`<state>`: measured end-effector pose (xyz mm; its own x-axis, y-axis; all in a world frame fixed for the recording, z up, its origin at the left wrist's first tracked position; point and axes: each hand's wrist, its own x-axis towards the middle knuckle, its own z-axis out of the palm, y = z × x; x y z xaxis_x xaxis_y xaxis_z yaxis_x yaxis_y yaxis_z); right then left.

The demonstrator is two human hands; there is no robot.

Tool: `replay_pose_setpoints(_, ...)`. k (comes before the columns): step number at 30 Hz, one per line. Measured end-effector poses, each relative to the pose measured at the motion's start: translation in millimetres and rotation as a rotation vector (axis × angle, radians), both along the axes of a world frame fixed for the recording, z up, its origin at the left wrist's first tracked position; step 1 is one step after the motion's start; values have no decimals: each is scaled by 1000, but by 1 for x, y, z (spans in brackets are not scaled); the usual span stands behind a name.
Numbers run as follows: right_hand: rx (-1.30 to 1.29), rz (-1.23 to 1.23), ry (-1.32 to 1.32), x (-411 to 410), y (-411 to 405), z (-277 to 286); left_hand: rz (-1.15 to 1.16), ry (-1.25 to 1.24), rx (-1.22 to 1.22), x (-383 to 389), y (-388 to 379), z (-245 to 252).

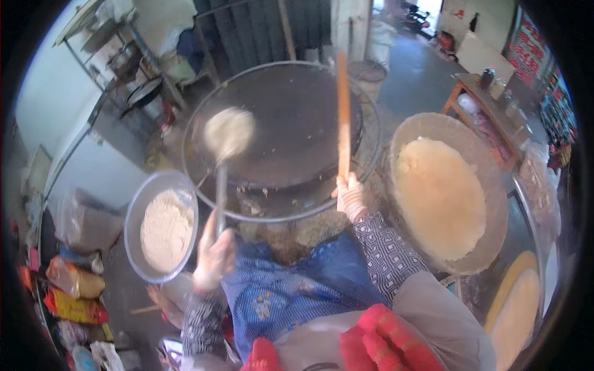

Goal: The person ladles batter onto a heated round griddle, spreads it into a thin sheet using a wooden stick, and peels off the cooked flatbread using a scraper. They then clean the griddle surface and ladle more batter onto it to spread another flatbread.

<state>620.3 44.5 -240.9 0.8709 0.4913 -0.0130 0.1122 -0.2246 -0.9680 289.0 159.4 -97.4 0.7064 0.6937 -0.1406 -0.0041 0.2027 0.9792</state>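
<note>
My left hand (pixel 213 257), bare, grips the metal handle of a ladle (pixel 222 185). Pale batter (pixel 230 132) covers the ladle's blurred head, which is over the left part of a large round dark griddle (pixel 278 125). In my right hand (pixel 350 195), which wears a thin glove, is a long flat wooden strip (pixel 343 111). It points away from me across the griddle's right side. A grey metal basin (pixel 134 259) of thick batter (pixel 167 232) stands just left of my left hand. Small crumbs dot the griddle.
Right of the griddle, a wide round container (pixel 494 227) holds thin golden pancakes (pixel 441 199). More pale rounds (pixel 515 315) lie at the lower right. Bagged goods (pixel 74 278) crowd the left side. Behind are a rack with pans (pixel 125 60) and a wooden table (pixel 482 83).
</note>
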Motion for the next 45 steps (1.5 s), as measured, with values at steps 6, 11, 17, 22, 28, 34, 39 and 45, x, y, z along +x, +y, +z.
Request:
replay_pose_setpoints(6,209,-7,174,-32,8,-12,-1,175,1343,73,54,-91)
replay_pose_setpoints(11,271,21,266,-58,14,-31,-261,818,1464,87,68,-88)
replay_pose_setpoints(17,270,11,168,-81,21,-33,-184,732,1520,74,68,-91)
replay_pose_setpoints(22,620,112,208,-100,-6,-32,-58,614,1469,61,53,-95)
replay_pose_setpoints(28,309,160,590,-98,-53,50,183,103,936,48,47,-88)
replay_pose_setpoints(34,-242,403,84,-45,-63,70,600,259,953,-70,64,-131)
replay_pose_setpoints(39,-526,510,-162,-26,-43,17,624,1012,744,-245,140,-265)
replay_pose_setpoints(45,-856,356,-657,-13,-51,40,368,1342,533,-242,119,-251)
